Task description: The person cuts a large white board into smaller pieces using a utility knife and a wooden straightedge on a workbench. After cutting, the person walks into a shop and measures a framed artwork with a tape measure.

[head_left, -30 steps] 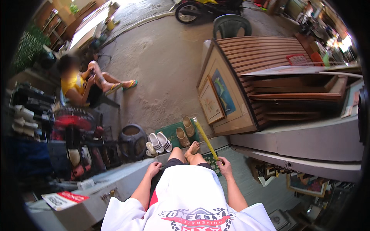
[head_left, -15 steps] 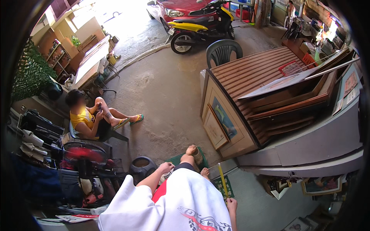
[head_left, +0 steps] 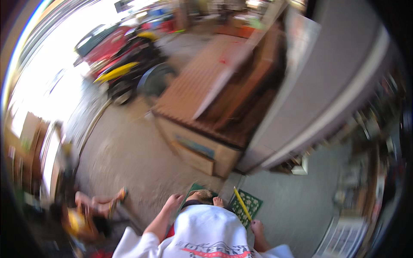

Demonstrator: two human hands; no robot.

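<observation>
My right hand (head_left: 257, 226) is closed round the lower end of a long, narrow yellow strip (head_left: 242, 203), stiff and straight like a ruler or a drawn-out measuring tape. The strip points up and away from me, over a green patterned mat (head_left: 246, 204). Left of my body hangs my left hand (head_left: 174, 201), arm stretched forward. Motion blurs its fingers, and no object shows in it. My bare foot (head_left: 218, 201) stands at the doorway between the two mats, and the other foot wears a tan slipper (head_left: 205, 195).
A ribbed brown-topped counter (head_left: 202, 77) with stacked frames stands ahead. A grey wall edge (head_left: 297, 116) curves to the right. At lower left sits a person in yellow (head_left: 77, 221). Beyond are a plastic chair (head_left: 155, 81), a yellow-black motorbike (head_left: 122, 75) and a red car (head_left: 103, 45).
My view has swung to the right, so the counter, motorbike and seated person have shifted left in it. The yellow strip stays in my right hand.
</observation>
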